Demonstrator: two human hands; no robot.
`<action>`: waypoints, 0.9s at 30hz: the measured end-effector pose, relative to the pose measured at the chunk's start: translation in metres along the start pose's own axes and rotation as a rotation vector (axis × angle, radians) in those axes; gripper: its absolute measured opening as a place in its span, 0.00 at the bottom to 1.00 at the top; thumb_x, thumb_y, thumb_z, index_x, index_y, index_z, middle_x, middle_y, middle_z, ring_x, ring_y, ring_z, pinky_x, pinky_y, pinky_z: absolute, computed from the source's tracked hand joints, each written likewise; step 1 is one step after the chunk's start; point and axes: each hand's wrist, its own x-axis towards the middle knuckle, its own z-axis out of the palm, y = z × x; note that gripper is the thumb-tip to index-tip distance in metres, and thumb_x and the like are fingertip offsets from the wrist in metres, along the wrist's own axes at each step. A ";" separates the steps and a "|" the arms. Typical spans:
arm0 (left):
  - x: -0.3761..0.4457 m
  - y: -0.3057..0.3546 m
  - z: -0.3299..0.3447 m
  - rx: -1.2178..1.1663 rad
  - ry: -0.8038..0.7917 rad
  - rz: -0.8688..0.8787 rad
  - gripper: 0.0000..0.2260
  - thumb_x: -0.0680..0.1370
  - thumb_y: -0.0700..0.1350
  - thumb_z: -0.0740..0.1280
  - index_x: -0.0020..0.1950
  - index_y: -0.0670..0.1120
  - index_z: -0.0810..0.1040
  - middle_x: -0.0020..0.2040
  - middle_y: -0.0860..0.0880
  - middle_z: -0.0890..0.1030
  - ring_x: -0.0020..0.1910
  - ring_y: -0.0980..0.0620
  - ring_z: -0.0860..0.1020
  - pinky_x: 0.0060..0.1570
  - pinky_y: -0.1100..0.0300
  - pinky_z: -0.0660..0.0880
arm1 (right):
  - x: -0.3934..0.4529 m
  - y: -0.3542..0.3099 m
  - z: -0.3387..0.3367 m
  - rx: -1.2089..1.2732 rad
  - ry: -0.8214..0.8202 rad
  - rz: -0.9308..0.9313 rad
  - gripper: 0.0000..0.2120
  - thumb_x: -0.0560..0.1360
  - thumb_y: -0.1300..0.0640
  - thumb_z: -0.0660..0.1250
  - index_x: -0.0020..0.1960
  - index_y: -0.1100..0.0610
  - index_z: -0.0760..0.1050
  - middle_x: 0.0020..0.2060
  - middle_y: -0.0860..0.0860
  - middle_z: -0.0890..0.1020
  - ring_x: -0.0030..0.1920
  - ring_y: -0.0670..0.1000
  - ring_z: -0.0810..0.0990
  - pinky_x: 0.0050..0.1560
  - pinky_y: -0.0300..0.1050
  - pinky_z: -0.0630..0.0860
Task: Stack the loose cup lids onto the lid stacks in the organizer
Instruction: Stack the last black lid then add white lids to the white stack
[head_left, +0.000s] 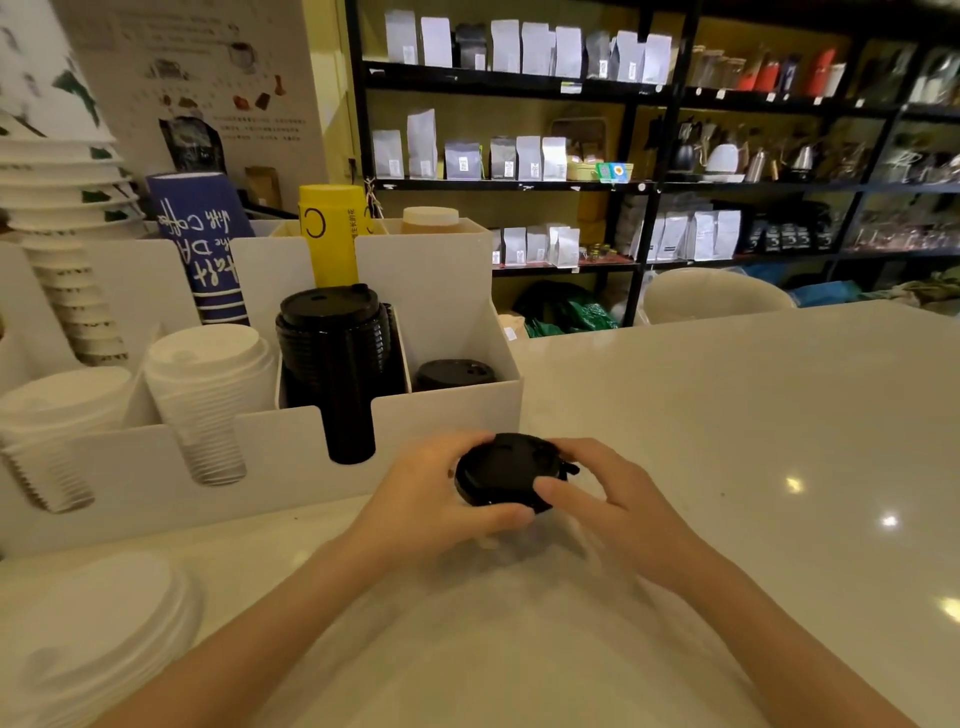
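Both hands hold a small stack of black cup lids (506, 467) just above the white counter, in front of the organizer. My left hand (431, 493) wraps its left side and my right hand (608, 499) grips its right side. The white organizer (447, 410) stands behind them. Its slots hold a tall black lid stack (332, 353), a low black lid stack (454, 373) in the rightmost slot, and two white lid stacks (208, 384) (47, 426) to the left.
A pile of loose white lids (98, 629) lies on the counter at the lower left. Paper cup stacks (67, 218), a blue cup sleeve (208, 244) and a yellow canister (332, 234) stand behind the organizer. Black shelves (649, 156) with bags fill the background. The white counter (727, 441) stretches right.
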 end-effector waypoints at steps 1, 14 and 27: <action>0.001 0.006 -0.006 -0.028 0.032 0.022 0.24 0.62 0.57 0.74 0.55 0.61 0.72 0.47 0.64 0.74 0.47 0.68 0.72 0.42 0.75 0.70 | 0.002 -0.004 -0.001 0.011 0.021 -0.022 0.16 0.70 0.42 0.62 0.57 0.42 0.71 0.55 0.43 0.78 0.57 0.41 0.73 0.55 0.36 0.68; 0.012 0.020 -0.099 -0.126 0.489 0.114 0.31 0.57 0.61 0.73 0.57 0.54 0.73 0.54 0.54 0.78 0.56 0.58 0.76 0.53 0.71 0.73 | 0.064 -0.106 -0.004 0.095 0.089 -0.352 0.12 0.73 0.44 0.59 0.51 0.29 0.61 0.46 0.26 0.69 0.49 0.22 0.68 0.47 0.16 0.63; 0.024 -0.016 -0.119 -0.104 0.727 -0.021 0.24 0.63 0.51 0.75 0.56 0.49 0.72 0.54 0.50 0.79 0.56 0.53 0.76 0.59 0.54 0.74 | 0.123 -0.113 0.055 0.283 0.081 -0.375 0.17 0.77 0.52 0.55 0.66 0.46 0.66 0.62 0.42 0.74 0.63 0.38 0.69 0.64 0.35 0.65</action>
